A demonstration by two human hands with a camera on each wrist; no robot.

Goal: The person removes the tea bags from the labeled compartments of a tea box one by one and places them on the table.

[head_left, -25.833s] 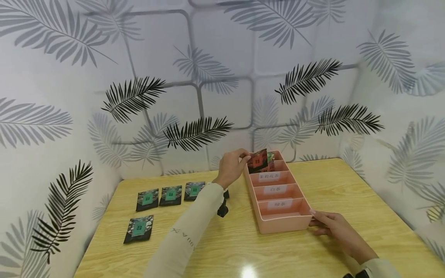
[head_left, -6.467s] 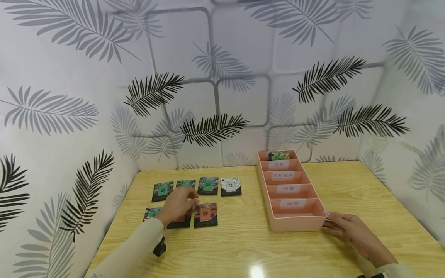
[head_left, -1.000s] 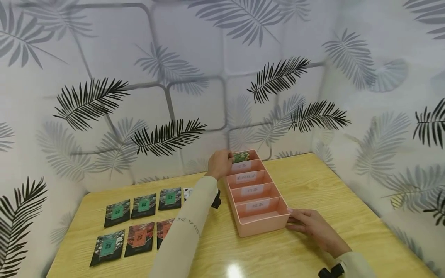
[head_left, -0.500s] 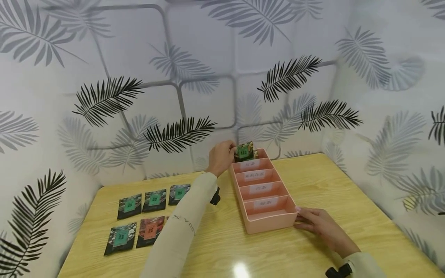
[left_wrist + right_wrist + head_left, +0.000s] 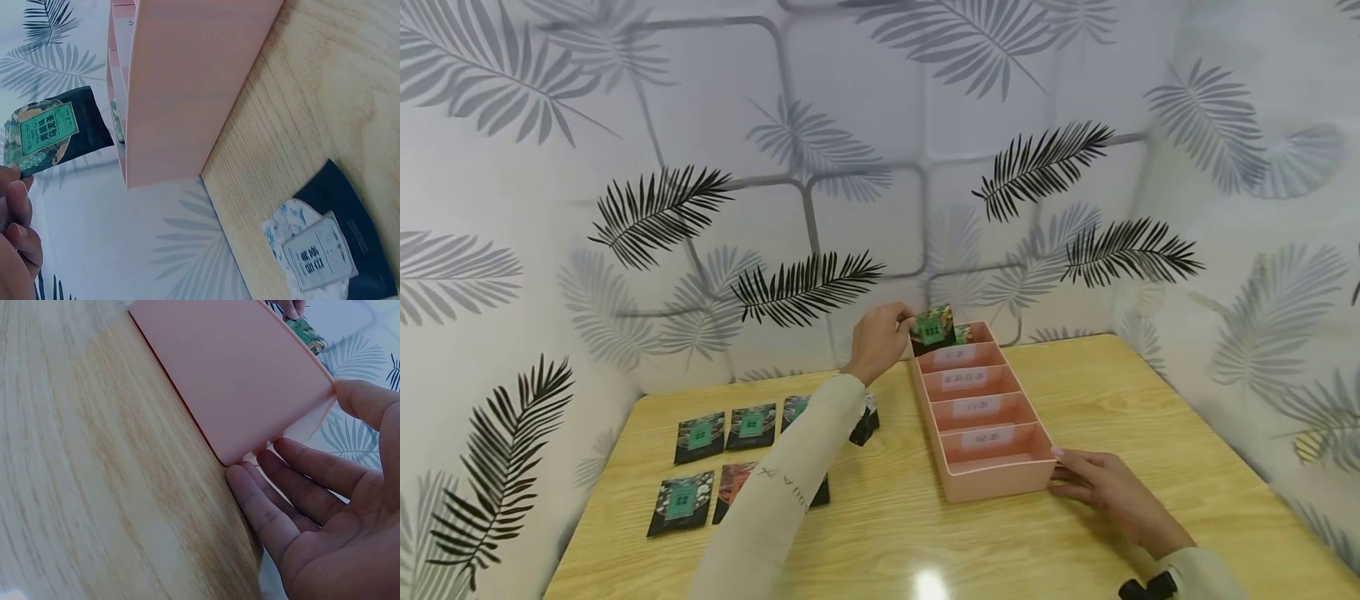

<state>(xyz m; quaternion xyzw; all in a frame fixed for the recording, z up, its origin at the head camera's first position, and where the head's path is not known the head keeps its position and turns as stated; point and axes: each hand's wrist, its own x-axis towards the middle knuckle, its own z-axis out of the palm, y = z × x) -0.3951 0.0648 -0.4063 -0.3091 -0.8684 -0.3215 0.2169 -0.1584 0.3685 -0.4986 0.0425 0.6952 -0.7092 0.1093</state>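
Note:
In the head view, my left hand pinches a dark tea bag packet with a green label by its edge. The packet is tilted above the far end of the long pink divider box. The left wrist view shows fingertips on one corner of the tea bag packet. Another green packet lies in the farthest compartment. My right hand holds the box's near right corner. In the right wrist view, its thumb is on the rim and its fingers are against the lower end wall.
Green-labelled packets and a red one lie in two rows at the left. My left sleeve covers some. A white-labelled packet lies beside the box. Paper labels mark the box's dividers. A patterned wall stands behind the table.
Half a minute ago my left hand held a red packet; red packets now lie on the table. Within the last second, it has lifted a green packet from the far compartment. My right hand stays at the box.

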